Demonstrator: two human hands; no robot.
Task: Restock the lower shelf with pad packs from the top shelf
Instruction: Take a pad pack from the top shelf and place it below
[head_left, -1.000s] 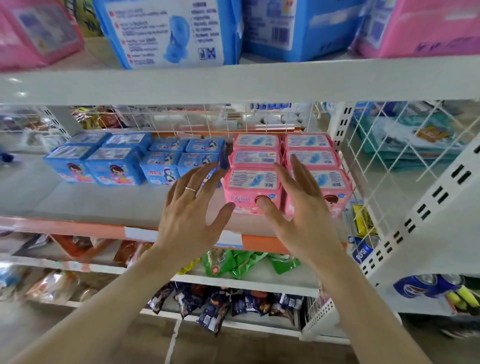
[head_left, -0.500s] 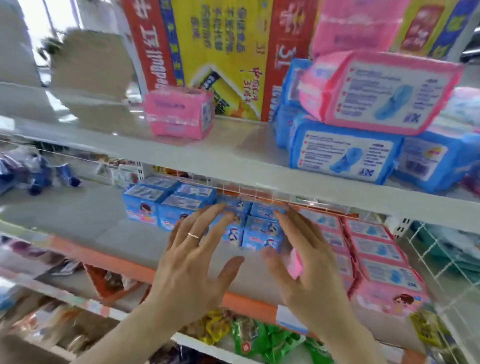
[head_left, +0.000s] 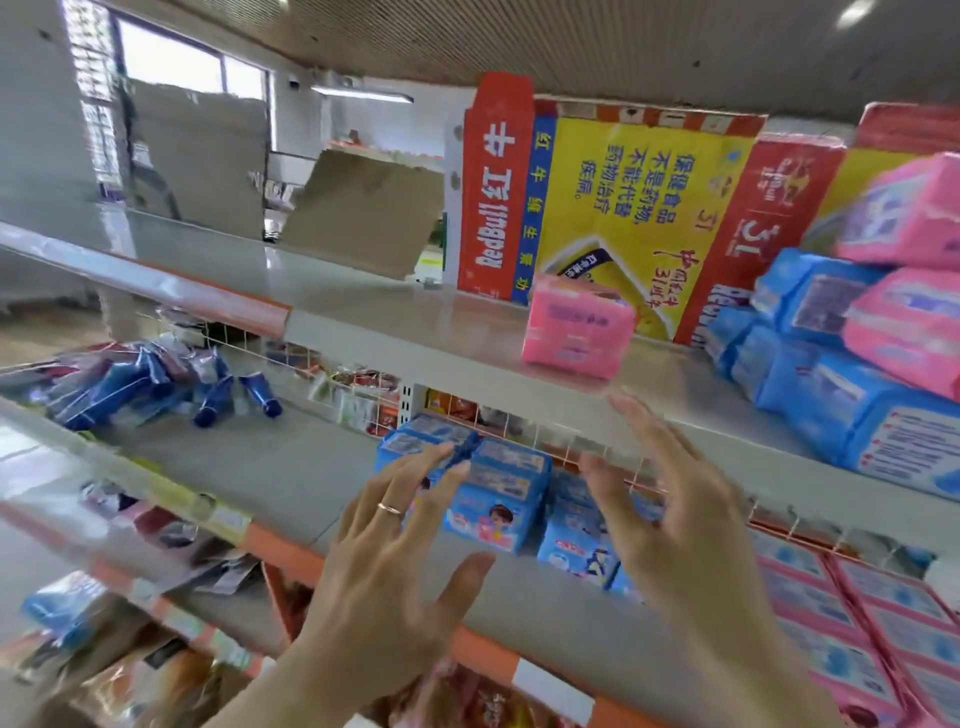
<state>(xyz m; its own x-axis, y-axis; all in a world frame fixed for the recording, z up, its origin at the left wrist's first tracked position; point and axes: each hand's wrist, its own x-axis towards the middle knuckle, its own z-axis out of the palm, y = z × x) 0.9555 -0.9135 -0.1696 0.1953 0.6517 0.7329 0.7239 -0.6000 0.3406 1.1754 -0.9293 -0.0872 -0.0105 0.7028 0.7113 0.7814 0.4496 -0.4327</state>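
I am holding both hands up in front of the shelving, empty and spread. The left hand (head_left: 384, 577) is hanging before the lower shelf (head_left: 291, 478), its back facing me, fingers fanned and slightly bent, thumb out to the right, and a ring (head_left: 389, 508) is showing on one finger. The right hand (head_left: 680, 519) is sitting a little higher, palm turned inward to the left, fingers straight and parted, and its fingertips are reaching the front lip of the top shelf (head_left: 441, 312) from my angle. Neither hand is touching a pack.

A single pink pad pack (head_left: 576, 332) is standing alone on the top shelf near its front edge, above and between my hands. To its right, big blue and pink packs (head_left: 857, 389) are lying stacked in a heap, and a red and yellow carton (head_left: 613, 208) is standing behind them.

On the lower shelf, small blue packs (head_left: 498, 493) are sitting in rows just beyond my fingers, with rows of pink packs (head_left: 831, 623) just beside them on the right. Blue tubes (head_left: 156, 384) are lying piled at the far left.
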